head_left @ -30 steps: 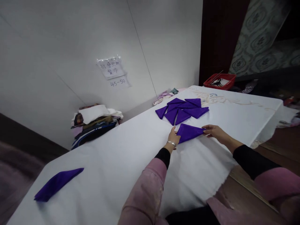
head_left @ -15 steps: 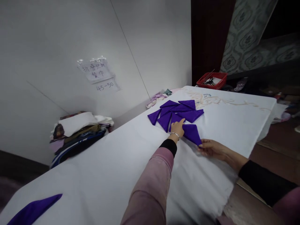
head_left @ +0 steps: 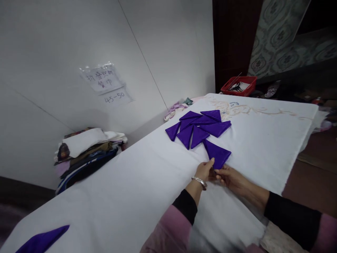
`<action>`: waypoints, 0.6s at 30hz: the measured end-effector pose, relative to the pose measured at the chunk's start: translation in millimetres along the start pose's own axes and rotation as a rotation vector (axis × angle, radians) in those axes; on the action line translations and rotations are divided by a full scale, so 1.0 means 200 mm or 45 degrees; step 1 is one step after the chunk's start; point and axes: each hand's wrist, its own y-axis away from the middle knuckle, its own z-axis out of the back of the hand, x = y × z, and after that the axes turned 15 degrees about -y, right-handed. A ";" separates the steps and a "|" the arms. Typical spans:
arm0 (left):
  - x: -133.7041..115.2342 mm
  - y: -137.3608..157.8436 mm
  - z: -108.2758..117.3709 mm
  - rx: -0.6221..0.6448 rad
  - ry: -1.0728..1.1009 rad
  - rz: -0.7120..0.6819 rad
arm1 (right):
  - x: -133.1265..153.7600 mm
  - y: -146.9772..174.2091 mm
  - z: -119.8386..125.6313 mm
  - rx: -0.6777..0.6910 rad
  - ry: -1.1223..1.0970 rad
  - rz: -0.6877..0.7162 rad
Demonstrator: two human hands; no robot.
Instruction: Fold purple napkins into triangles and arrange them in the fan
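Observation:
A folded purple napkin [head_left: 218,153], triangular in shape, lies in front of me with one pointed end touching or close to the group. My left hand [head_left: 204,171], a silver bangle on its wrist, pinches its near corner. Right beside it, my right hand [head_left: 231,178] grips the same corner from the other side, fingers curled under. Several more folded purple triangles [head_left: 199,136] overlap in a fanned ring just beyond, on the white tablecloth [head_left: 137,186].
Another purple cloth [head_left: 43,239] rests at the table's near left. Beyond the left edge is a stack of folded clothes [head_left: 88,144]. A handwritten sign [head_left: 104,80] is on the wall. At the far end stands a red basket [head_left: 249,92]; embroidery [head_left: 244,109] marks the cloth nearby.
My left hand has drawn back from the ring of triangles to the napkin's near corner. The napkin has turned, and my right hand has shifted slightly left and nearer.

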 end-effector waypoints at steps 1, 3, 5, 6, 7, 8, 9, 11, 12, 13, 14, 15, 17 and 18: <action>0.01 0.01 -0.01 0.058 0.002 0.010 | -0.01 0.00 -0.01 0.004 0.038 -0.003; 0.01 0.02 -0.03 0.036 -0.025 -0.004 | -0.01 0.00 -0.01 -0.012 0.120 -0.028; 0.00 0.02 -0.03 -0.021 -0.043 -0.009 | -0.01 0.01 0.00 -0.022 0.236 -0.092; 0.00 0.02 -0.03 -0.042 -0.044 -0.007 | 0.01 0.02 0.01 -0.011 0.330 -0.143; 0.00 0.01 -0.03 -0.056 -0.041 -0.003 | 0.04 0.03 0.02 0.012 0.457 -0.183; 0.01 0.01 -0.02 -0.061 -0.037 0.005 | 0.08 0.04 0.03 0.029 0.617 -0.180; 0.01 0.01 -0.02 -0.055 -0.035 0.018 | 0.13 0.03 0.05 0.041 0.800 -0.111; 0.01 0.02 0.00 -0.019 -0.036 0.052 | 0.26 0.00 0.06 0.023 1.185 0.229; 0.01 0.03 0.01 0.003 -0.039 0.069 | 0.32 -0.04 0.05 0.003 1.357 0.452; 0.01 0.03 0.02 0.019 -0.045 0.080 | 0.38 -0.09 0.05 -0.025 1.518 0.615; 0.00 0.04 0.03 0.028 -0.052 0.086 | 0.43 -0.15 0.03 -0.073 1.670 0.680; 0.00 0.05 0.03 0.032 -0.062 0.090 | 0.46 -0.22 0.02 -0.126 1.814 0.661; 0.00 0.05 0.04 0.031 -0.089 0.094 | 0.49 -0.35 -0.01 -0.212 1.975 0.563; 0.00 0.06 0.05 0.031 -0.107 0.098 | 0.50 -0.41 -0.03 -0.238 2.005 0.526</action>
